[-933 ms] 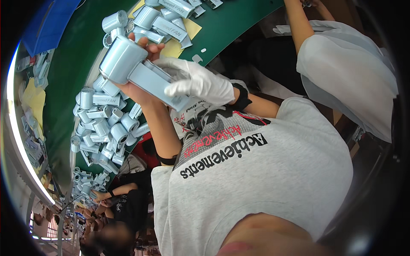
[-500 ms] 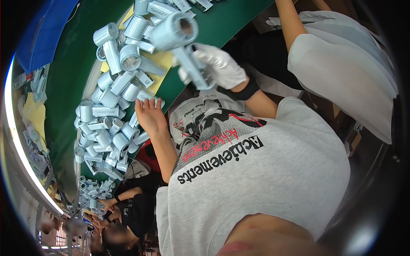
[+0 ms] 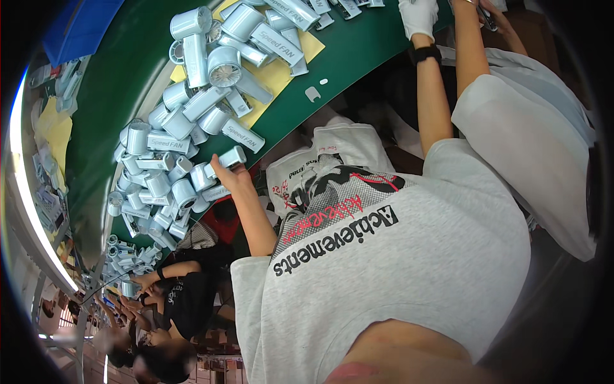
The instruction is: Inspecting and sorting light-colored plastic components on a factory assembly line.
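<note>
My left hand is bare and closed round the handle of a pale blue handheld fan, at the near edge of a big heap of the same fans. My right hand, in a white glove with a black band at the wrist, is stretched far out to the top edge of the view. Its fingertips are cut off there, so what it holds, if anything, cannot be made out. Close to my left hand lies another handheld fan on its side, its handle pointing toward me.
Heaped fans cover the left of the green table, some on yellow sheets. A blue bin stands far left. Close on my right, a co-worker's arm reaches to the table. More people sit at lower left.
My right hand has moved up and away to the top edge; the fan it held is out of sight. My left hand, open before, has closed on a fan from the heap.
</note>
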`<state>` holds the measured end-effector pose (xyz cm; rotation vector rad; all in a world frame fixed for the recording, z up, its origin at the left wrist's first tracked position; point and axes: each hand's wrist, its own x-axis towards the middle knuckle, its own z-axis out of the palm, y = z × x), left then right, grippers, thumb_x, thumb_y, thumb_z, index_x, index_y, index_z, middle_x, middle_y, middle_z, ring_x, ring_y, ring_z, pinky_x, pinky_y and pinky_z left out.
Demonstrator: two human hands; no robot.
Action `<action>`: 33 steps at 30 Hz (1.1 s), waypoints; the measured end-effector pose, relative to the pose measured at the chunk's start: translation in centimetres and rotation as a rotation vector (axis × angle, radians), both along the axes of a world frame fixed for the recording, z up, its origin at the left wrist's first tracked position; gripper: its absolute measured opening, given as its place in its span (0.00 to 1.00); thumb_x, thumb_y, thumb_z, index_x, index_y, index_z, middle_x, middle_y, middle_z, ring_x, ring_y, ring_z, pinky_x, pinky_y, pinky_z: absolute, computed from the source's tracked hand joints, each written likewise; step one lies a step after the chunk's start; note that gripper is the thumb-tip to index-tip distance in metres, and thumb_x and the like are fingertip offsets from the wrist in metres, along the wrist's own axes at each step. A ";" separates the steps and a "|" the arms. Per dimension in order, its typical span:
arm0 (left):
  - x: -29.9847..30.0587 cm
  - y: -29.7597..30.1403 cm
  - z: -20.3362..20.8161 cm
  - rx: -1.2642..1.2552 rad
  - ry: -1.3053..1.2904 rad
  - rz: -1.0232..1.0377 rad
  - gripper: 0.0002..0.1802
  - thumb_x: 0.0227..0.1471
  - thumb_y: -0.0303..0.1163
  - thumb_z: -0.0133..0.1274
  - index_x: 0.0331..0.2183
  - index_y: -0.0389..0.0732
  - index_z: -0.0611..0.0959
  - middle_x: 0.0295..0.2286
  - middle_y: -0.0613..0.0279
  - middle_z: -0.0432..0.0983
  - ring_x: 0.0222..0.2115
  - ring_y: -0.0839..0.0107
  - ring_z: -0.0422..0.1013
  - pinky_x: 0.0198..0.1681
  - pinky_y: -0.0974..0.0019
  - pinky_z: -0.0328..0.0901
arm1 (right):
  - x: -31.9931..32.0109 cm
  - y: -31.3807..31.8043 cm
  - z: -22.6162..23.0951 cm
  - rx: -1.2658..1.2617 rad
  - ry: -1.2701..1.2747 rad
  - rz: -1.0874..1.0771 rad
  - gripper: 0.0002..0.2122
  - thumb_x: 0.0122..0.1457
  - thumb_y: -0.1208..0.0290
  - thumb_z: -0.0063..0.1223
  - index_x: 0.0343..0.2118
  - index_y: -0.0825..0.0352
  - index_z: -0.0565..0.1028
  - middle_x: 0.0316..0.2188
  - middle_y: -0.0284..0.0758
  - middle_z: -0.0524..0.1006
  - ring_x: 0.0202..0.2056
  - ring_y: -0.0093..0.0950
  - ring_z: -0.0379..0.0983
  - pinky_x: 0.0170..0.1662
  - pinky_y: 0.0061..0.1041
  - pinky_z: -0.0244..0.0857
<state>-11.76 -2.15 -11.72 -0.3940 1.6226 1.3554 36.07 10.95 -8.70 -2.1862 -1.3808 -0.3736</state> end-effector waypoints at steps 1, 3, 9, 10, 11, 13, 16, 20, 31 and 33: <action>0.9 -0.6 0.6 0.067 0.016 -0.027 0.21 0.44 0.33 0.54 0.39 0.34 0.67 0.34 0.55 0.69 0.31 0.60 0.70 0.37 0.57 0.69 | -3.3 -0.7 1.8 0.104 0.132 0.105 0.18 0.44 0.78 0.50 0.42 0.67 0.69 0.40 0.46 0.69 0.44 0.43 0.64 0.49 0.35 0.58; 2.7 -1.7 2.4 0.042 0.070 -0.004 0.20 0.45 0.29 0.53 0.40 0.33 0.66 0.34 0.52 0.70 0.31 0.59 0.71 0.36 0.58 0.69 | -9.5 -2.5 3.2 0.027 0.487 0.316 0.16 0.51 0.70 0.53 0.43 0.66 0.70 0.33 0.34 0.75 0.32 0.24 0.72 0.34 0.19 0.66; 6.7 -2.9 6.9 0.121 0.735 -0.813 0.28 0.43 0.20 0.53 0.48 0.30 0.64 0.40 0.49 0.68 0.36 0.62 0.68 0.42 0.66 0.61 | -26.0 -7.1 8.4 -0.444 1.133 1.023 0.23 0.46 0.66 0.59 0.47 0.65 0.68 0.42 0.39 0.69 0.44 0.30 0.65 0.49 0.27 0.58; 7.5 -3.4 7.7 0.183 0.799 -0.912 0.29 0.42 0.20 0.53 0.47 0.29 0.64 0.38 0.51 0.68 0.35 0.64 0.68 0.42 0.68 0.61 | -27.5 -7.0 8.9 -0.430 1.212 1.039 0.25 0.44 0.66 0.61 0.47 0.64 0.67 0.42 0.38 0.67 0.45 0.30 0.64 0.49 0.27 0.58; 8.3 -3.7 8.6 0.249 0.862 -1.011 0.29 0.41 0.20 0.54 0.47 0.29 0.64 0.37 0.53 0.68 0.34 0.66 0.68 0.41 0.70 0.61 | -28.3 -6.9 9.2 -0.414 1.289 1.052 0.26 0.43 0.66 0.62 0.46 0.64 0.67 0.42 0.37 0.66 0.45 0.30 0.63 0.49 0.27 0.58; 10.5 -2.0 12.0 0.399 0.838 -1.095 0.38 0.41 0.18 0.52 0.54 0.31 0.56 0.44 0.50 0.60 0.35 0.64 0.69 0.42 0.66 0.62 | -27.6 -5.7 9.5 -0.488 1.703 0.825 0.14 0.47 0.66 0.59 0.36 0.66 0.73 0.33 0.30 0.71 0.37 0.20 0.67 0.41 0.19 0.62; 10.1 -0.9 11.9 0.490 -0.034 -0.817 0.36 0.43 0.19 0.50 0.53 0.33 0.54 0.42 0.49 0.62 0.33 0.62 0.71 0.35 0.61 0.68 | -26.8 -5.5 8.7 -0.351 1.948 0.797 0.13 0.58 0.62 0.46 0.36 0.68 0.75 0.31 0.30 0.74 0.33 0.15 0.68 0.38 0.16 0.62; 9.4 0.7 12.6 0.509 -0.121 -0.881 0.30 0.45 0.21 0.50 0.50 0.34 0.59 0.39 0.53 0.66 0.32 0.61 0.71 0.34 0.60 0.69 | -25.7 -5.3 7.9 -0.304 2.116 0.962 0.17 0.57 0.59 0.46 0.40 0.68 0.73 0.35 0.33 0.74 0.40 0.21 0.68 0.45 0.19 0.62; 11.7 4.3 14.1 0.665 1.022 -1.120 0.46 0.31 0.27 0.62 0.53 0.38 0.58 0.47 0.51 0.53 0.49 0.61 0.56 0.51 0.62 0.53 | -23.9 -4.5 12.6 -0.211 1.792 0.708 0.11 0.55 0.67 0.49 0.38 0.66 0.76 0.36 0.33 0.76 0.38 0.21 0.70 0.44 0.19 0.63; 10.7 4.6 13.3 0.779 0.946 -1.061 0.45 0.29 0.32 0.64 0.50 0.37 0.60 0.45 0.54 0.52 0.47 0.62 0.55 0.50 0.62 0.54 | -23.5 -3.6 11.5 -0.305 1.876 0.925 0.15 0.57 0.61 0.45 0.38 0.67 0.76 0.36 0.33 0.75 0.38 0.22 0.69 0.44 0.19 0.62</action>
